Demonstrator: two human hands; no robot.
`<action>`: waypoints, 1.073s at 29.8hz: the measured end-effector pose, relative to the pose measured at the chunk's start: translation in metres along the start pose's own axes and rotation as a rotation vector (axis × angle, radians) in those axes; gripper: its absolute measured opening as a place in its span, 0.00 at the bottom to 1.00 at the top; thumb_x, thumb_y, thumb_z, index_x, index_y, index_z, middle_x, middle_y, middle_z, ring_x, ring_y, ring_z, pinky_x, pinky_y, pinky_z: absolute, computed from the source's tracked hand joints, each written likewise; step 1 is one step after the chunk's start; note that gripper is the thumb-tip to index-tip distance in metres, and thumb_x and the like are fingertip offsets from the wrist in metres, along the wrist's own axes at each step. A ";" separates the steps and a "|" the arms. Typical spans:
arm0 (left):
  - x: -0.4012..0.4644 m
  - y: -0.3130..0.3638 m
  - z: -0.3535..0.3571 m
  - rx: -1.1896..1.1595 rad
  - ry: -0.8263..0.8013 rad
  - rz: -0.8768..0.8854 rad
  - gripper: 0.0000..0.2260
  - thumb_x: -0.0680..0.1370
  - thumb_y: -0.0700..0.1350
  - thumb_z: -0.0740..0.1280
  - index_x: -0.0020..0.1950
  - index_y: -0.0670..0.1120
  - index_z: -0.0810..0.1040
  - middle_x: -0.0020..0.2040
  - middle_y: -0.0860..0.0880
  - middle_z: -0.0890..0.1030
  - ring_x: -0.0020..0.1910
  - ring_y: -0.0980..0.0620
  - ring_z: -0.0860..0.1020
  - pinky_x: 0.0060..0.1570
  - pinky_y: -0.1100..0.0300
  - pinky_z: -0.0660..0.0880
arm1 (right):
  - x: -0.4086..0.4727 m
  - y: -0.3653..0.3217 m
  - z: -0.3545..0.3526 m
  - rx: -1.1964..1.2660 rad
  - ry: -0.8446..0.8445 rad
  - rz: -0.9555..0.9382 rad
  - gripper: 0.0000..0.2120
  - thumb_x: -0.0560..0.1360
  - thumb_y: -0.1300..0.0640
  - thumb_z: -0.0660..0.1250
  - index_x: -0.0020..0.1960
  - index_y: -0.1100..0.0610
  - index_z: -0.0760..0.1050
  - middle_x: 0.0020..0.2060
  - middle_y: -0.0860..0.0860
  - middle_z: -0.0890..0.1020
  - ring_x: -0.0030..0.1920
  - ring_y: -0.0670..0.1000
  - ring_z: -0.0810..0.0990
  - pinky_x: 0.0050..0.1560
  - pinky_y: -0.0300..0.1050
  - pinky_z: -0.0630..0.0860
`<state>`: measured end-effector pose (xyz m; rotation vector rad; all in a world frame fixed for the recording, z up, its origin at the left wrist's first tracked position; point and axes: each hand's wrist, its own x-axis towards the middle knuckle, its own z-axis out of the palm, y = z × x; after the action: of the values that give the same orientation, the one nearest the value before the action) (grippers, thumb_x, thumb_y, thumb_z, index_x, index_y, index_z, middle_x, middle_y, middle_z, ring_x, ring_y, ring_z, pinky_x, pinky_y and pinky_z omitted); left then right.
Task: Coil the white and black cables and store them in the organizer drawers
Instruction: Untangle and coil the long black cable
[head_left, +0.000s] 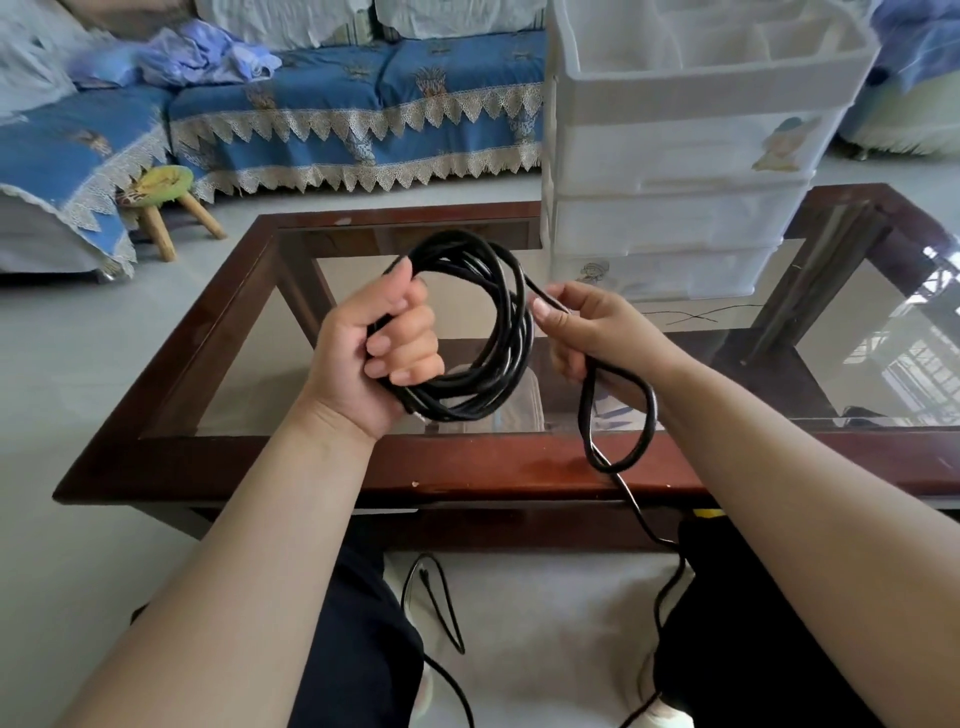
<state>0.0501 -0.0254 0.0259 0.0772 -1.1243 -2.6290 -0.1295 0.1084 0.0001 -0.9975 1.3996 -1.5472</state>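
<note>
A black cable (506, 332) is wound into several loops above the glass table. My left hand (374, 343) grips the left side of that coil, fingers curled round the strands. My right hand (582, 327) pinches the loose strand just right of the coil. From there the strand hangs in a small loop (621, 415) and trails down over the table's front edge to the floor between my legs. The white plastic organizer (675, 156) with stacked drawers stands at the table's back right, drawers pushed in. No white cable is visible.
The glass-topped table has a dark wooden frame (363, 467). A thin dark wire (701, 314) lies on the glass by the organizer. A blue-covered sofa (337, 114) and a small wooden stool (161, 208) stand beyond the table.
</note>
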 end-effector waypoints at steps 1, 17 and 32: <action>0.000 -0.001 0.001 -0.044 0.070 0.044 0.14 0.77 0.48 0.65 0.33 0.48 0.68 0.19 0.55 0.66 0.15 0.59 0.64 0.18 0.69 0.62 | 0.000 0.002 0.003 0.001 0.007 0.003 0.11 0.71 0.51 0.69 0.50 0.55 0.74 0.20 0.50 0.70 0.21 0.47 0.69 0.29 0.41 0.69; 0.008 0.007 -0.016 -0.401 0.935 0.474 0.20 0.81 0.44 0.60 0.30 0.47 0.60 0.23 0.54 0.63 0.19 0.57 0.61 0.23 0.67 0.66 | -0.021 0.017 0.052 -0.452 -0.091 0.101 0.30 0.74 0.32 0.50 0.70 0.47 0.62 0.56 0.45 0.77 0.57 0.42 0.77 0.53 0.35 0.73; 0.031 -0.019 -0.012 0.369 1.095 0.258 0.18 0.76 0.58 0.67 0.36 0.46 0.70 0.21 0.55 0.68 0.18 0.57 0.65 0.24 0.62 0.65 | -0.026 0.009 0.082 -0.866 -0.181 -0.294 0.05 0.77 0.56 0.64 0.48 0.55 0.69 0.30 0.49 0.75 0.30 0.49 0.71 0.34 0.46 0.69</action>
<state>0.0176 -0.0295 0.0055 1.1734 -1.0317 -1.6429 -0.0435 0.1028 -0.0033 -1.8696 1.8874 -0.9683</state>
